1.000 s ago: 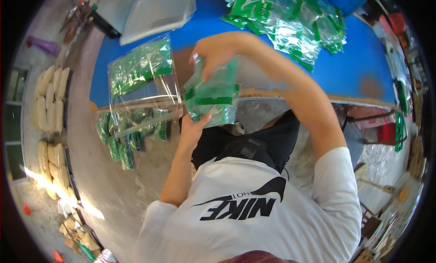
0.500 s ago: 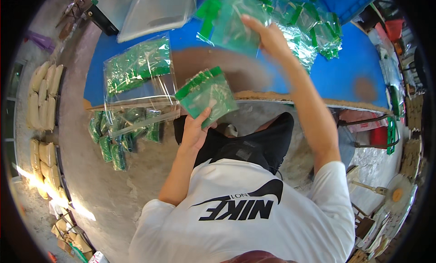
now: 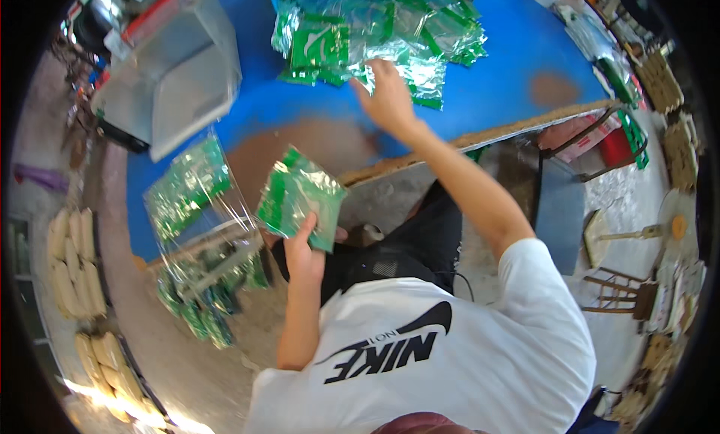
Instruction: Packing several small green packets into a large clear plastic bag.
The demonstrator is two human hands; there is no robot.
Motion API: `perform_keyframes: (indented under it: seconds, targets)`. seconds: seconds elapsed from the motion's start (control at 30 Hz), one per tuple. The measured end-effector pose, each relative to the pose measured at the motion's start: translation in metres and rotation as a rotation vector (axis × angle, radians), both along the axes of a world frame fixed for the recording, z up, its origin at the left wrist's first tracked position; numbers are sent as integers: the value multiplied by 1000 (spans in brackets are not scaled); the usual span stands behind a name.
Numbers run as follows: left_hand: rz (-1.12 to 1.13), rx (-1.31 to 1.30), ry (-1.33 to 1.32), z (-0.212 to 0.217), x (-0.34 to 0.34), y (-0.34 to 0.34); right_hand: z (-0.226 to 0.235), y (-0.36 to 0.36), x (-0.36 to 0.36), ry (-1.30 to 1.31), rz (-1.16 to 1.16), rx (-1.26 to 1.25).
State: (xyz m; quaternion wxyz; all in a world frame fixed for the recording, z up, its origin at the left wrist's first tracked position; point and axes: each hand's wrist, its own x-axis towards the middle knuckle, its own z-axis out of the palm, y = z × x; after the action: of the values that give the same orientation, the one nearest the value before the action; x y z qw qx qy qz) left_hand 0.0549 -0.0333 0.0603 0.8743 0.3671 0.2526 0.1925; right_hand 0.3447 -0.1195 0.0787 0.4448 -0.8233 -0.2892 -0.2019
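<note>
Left hand (image 3: 304, 246) sat at centre-left of the frame, below the worktop's near edge, grip closed on a small stack of green-and-clear packets (image 3: 298, 196). Fingers wrapped the stack's lower right corner; the stack tilted, its top leaning toward the upper left. It was held off the worktop, over the worn brown patch at the edge.

Right hand (image 3: 388, 97) was stretched out to upper centre, arm running diagonally from the lower right. Palm down, fingers spread loosely on the near edge of the packet pile (image 3: 375, 37). It touched the pile; could not tell whether anything was actually pinched.

The pile was a loose heap of the same green-and-clear packets, spread across the top centre of the blue worktop (image 3: 495, 74). Well apart from the stack in the left hand.

Left of the held stack: a large clear bag (image 3: 196, 202) with more green packets inside, draped over the worktop's edge at centre-left. Lower part hung down below the edge toward the floor, with packets bunched at the bottom. Just beside the held stack, contact unclear.

Upper left: a grey box-shaped device (image 3: 176, 74) on the worktop, well apart from both hands.

Far left edge: pale sacks (image 3: 71, 261) stacked on the floor. Right side: red and green metal frame pieces (image 3: 622, 134) under the worktop edge, wooden items (image 3: 622, 291) further down right.

Person wore a white short-sleeved shirt, bottom centre.
</note>
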Motion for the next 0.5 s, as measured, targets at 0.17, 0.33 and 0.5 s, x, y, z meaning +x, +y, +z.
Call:
perform_keyframes:
  seconds: [0.17,0.33,0.5]
  targets:
    - [65,-122,120,-15,-10,0,-64,-11,62,9,-283,-629]
    - [-144,-77,19,-23,-23,8,-57,-33,-2,-93,122,-603]
    - [-122,-165,19,-23,-22,13,-23,-45,13,-166,380,-381]
